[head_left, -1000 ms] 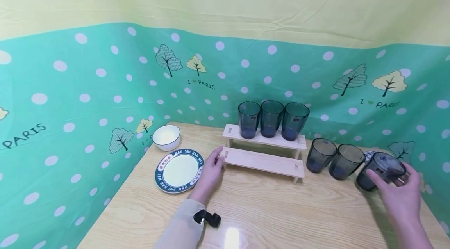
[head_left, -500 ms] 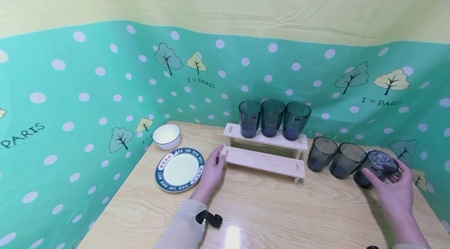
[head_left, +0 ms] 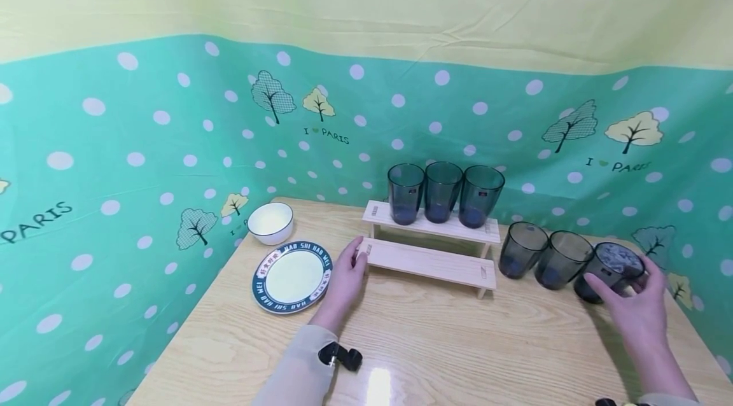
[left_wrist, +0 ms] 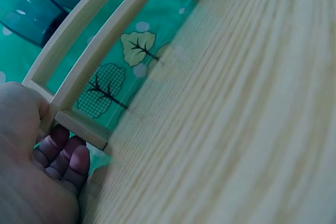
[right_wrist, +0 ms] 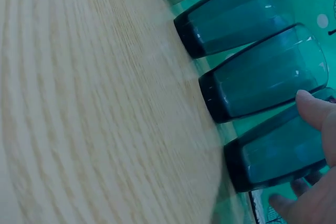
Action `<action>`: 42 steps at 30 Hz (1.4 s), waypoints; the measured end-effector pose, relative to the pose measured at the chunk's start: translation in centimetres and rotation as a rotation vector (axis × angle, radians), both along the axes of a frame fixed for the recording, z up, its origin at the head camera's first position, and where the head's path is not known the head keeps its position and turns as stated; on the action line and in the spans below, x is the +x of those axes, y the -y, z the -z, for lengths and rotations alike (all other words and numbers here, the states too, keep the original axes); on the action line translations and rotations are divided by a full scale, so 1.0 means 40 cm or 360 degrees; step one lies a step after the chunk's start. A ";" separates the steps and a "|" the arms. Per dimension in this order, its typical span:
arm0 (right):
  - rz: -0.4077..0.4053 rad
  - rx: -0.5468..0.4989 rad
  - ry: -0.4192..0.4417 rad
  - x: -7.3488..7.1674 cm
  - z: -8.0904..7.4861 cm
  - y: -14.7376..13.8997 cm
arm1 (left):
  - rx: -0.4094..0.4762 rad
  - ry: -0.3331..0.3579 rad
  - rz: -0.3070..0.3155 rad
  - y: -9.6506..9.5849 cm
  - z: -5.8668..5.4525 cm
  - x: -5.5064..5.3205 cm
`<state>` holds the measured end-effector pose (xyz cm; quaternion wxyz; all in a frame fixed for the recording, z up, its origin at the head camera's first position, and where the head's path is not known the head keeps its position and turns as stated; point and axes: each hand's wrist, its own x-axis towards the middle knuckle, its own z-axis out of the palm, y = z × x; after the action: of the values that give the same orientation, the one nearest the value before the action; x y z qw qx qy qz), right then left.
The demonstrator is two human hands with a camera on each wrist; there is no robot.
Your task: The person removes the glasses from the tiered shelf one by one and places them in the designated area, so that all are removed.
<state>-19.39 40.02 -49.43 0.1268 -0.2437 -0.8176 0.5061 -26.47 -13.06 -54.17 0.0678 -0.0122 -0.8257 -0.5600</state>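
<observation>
My left hand (head_left: pixel 345 272) grips the left end of the lower tier of a pale wooden two-tier rack (head_left: pixel 429 262), thumb on top and fingers curled beneath it in the left wrist view. At far right, my right hand (head_left: pixel 638 310) holds a dark tinted drinking glass (right_wrist: pixel 283 148) between thumb and fingers, near its rim. That glass stands upright at the end of a row, right beside a second glass (head_left: pixel 564 259) and a third glass (head_left: pixel 522 250). In the right wrist view its base is at the tabletop (right_wrist: pixel 105 103).
Three similar glasses (head_left: pixel 441 193) stand on the rack's upper tier. To the left are a white bowl (head_left: pixel 271 223) and a blue-rimmed plate (head_left: pixel 263 291). A green and yellow printed cloth (head_left: pixel 172 170) hangs behind and along the sides of the table.
My right hand has brought its glass leftward, close against the neighbouring glass. My left hand stays on the rack's end.
</observation>
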 end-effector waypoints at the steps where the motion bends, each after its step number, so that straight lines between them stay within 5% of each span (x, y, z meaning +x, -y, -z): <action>1: -0.0012 0.0009 -0.0003 0.002 -0.002 -0.001 | -0.0003 -0.0002 0.0003 -0.001 0.000 0.000; 21: -0.0055 0.0386 -0.0263 0.025 -0.159 0.106 | 0.0024 -0.0013 -0.0024 -0.004 0.001 0.000; 42: -0.0400 0.0251 -0.0526 -0.049 -0.256 0.318 | 0.0029 -0.0018 -0.0014 -0.001 0.006 0.002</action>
<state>-21.33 27.29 -39.17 0.2136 -0.0429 -0.8467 0.4854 -26.41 -13.01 -54.40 0.0749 -0.0112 -0.8203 -0.5670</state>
